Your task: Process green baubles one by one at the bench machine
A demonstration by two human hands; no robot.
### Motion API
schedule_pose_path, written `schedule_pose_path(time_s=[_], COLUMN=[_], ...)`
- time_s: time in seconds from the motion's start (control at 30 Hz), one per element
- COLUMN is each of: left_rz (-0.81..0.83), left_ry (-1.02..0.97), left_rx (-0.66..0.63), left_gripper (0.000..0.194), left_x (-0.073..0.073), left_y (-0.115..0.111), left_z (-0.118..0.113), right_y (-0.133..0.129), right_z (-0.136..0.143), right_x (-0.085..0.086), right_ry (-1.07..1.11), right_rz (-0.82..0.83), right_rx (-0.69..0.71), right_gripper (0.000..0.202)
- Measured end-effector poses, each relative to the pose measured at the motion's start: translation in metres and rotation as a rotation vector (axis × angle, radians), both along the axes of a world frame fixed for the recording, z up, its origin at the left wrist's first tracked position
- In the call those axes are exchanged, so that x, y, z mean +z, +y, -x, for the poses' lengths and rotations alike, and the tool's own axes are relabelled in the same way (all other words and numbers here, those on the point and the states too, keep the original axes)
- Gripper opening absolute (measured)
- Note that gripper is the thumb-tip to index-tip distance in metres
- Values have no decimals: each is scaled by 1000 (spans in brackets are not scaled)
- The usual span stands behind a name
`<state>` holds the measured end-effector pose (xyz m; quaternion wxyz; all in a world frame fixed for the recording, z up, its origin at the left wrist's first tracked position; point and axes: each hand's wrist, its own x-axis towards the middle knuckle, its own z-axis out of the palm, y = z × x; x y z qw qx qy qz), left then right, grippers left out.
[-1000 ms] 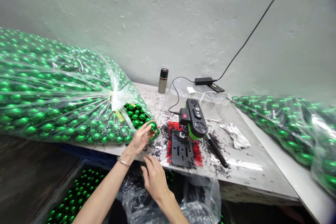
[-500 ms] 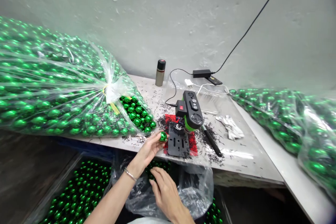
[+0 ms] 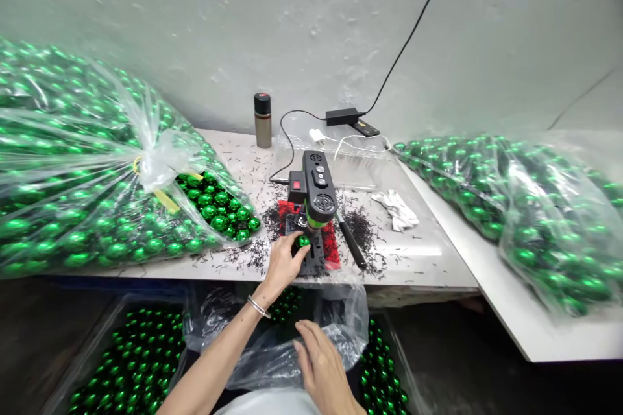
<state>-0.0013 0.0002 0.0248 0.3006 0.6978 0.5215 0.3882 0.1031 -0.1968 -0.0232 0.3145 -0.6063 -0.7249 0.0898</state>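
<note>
My left hand point(image 3: 283, 260), with a bracelet on its wrist, pinches a shiny green ball point(image 3: 302, 242) between thumb and fingers. It holds the ball over the slotted black base plate point(image 3: 311, 262), just under the head of a small bench machine point(image 3: 318, 191) that looks like a drill press. A black lever handle point(image 3: 353, 243) sticks out from the machine's right side. My right hand point(image 3: 321, 363) is lower down, fingers stretched and thumb apart, holding nothing. Beneath it is a clear plastic bag point(image 3: 350, 321) with green balls inside, hanging below the table's front edge.
Big bags of green balls lie left point(image 3: 73, 207) and right point(image 3: 487, 188). Black shavings point(image 3: 360, 227) cover the table around the machine. Behind are a bottle point(image 3: 263, 122) and a power adapter point(image 3: 341, 117); white gloves point(image 3: 396, 209) lie right. Crates of balls point(image 3: 131, 356) stand below.
My left hand has carried the green ball from the plate's left side to under the machine's head. My right hand has drawn back slightly from the bag's opening. The view has shifted right.
</note>
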Motion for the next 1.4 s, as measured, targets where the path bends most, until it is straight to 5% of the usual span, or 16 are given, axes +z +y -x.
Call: schedule_pose_path(time_s=[0.67,0.93,1.03,1.13,1.27,1.4], left_rz=[-232,-237,-216,-198,-174,-160], left_ry=[126,98,96,86,79,74], left_rx=[-117,-132,-142,-152,-159,-156], left_gripper=[31,30,31,32,32,32], left_x=[-14,-18,-15,-11,-10,-12], left_y=[5,9,8,7,6,5], left_z=[9,6,6,7,6,6], right_y=[36,87,118,140,149,151], right_z=[-56,-73,-71,-64,-51,-40], right_x=[58,118,141,156,160,138], right_ry=[-10,163,176,158,284,312], right_rz=[-208,-519,-622,-647,-628,-633], right_rx=[-76,-208,-76,83,159,50], right_gripper=[27,52,63,48,20,29])
